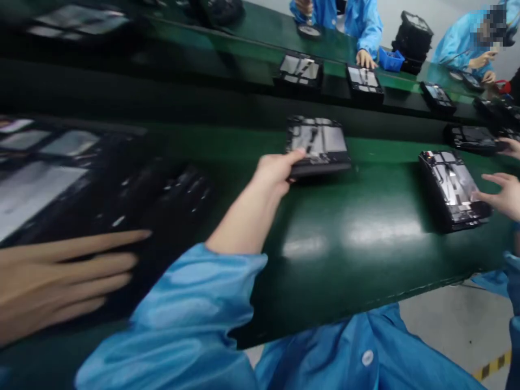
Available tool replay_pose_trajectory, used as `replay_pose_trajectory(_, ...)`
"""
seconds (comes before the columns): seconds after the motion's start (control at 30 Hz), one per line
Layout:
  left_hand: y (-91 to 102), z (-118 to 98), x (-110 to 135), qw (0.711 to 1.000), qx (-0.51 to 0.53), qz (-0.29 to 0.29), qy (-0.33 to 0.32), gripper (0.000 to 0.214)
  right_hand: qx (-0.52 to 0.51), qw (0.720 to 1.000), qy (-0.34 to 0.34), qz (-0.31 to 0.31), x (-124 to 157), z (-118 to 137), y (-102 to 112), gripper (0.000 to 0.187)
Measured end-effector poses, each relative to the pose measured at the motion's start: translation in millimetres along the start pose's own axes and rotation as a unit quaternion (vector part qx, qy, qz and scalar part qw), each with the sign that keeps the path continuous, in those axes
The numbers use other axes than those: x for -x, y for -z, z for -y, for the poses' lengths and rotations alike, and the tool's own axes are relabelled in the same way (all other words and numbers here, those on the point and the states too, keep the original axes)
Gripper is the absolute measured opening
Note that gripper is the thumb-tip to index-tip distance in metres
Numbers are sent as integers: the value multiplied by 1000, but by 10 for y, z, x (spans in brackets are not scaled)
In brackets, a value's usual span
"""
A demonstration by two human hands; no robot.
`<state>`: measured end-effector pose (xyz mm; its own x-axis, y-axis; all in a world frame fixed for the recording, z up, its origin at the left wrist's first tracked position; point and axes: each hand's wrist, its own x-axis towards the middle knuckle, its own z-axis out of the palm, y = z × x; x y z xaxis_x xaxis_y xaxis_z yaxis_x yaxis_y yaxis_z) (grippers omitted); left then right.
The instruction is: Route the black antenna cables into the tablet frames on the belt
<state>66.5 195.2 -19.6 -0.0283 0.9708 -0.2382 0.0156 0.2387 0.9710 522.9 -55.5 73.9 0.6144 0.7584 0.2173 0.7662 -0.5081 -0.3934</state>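
My left hand [276, 169] grips the left side of a black, tray-like electronic unit [319, 142] with silver panels on its upper face. The thumb lies on top and the other fingers curl lower, partly hidden. At the right edge my right hand [504, 194] has its fingers apart. Its thumb rests at the right side of a second black unit [453, 184], which lies tilted on the green table [365, 281]. Part of the right hand is cut off by the frame.
Close on the left stands a blurred dark stack [69, 168], another person's hand [73, 271] beside it. A raised green ledge [252, 59] carries more units [299, 70]. Across it people in blue coats [341, 21] work near a blue bin [390, 58]. Another hand [509, 147] touches a black unit [471, 138].
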Motion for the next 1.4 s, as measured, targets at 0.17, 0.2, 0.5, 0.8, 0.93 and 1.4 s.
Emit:
replay_pose_trajectory(0.17, 393, 374, 1125, 993, 40, 75, 81, 50, -54, 970, 237, -25, 464, 979, -261, 32)
replay_pose_trajectory(0.2, 461, 447, 1331, 991, 38, 83, 95, 54, -92, 959, 266, 7, 572, 1193, -390, 32)
replay_pose_trajectory(0.5, 836, 443, 2423, 875, -457, 148, -64, 37, 10, 934, 309, 180, 1070, 2450, -1765, 48)
replay_pose_trajectory(0.8, 109, 27, 2218, 680, -680, 242, -127, 37, -40, 933, 259, 247, 1032, 3030, -1947, 15)
replay_pose_trajectory(0.93, 169, 73, 2143, 694, -662, 254, -121, 33, -97, 928, 278, 230, 1046, 2795, -1864, 14)
replay_pose_trajectory(1.4, 744, 614, 2094, 888, -450, -50, -81, 18, -74, 913, 308, 257, 1040, 2884, -1863, 13)
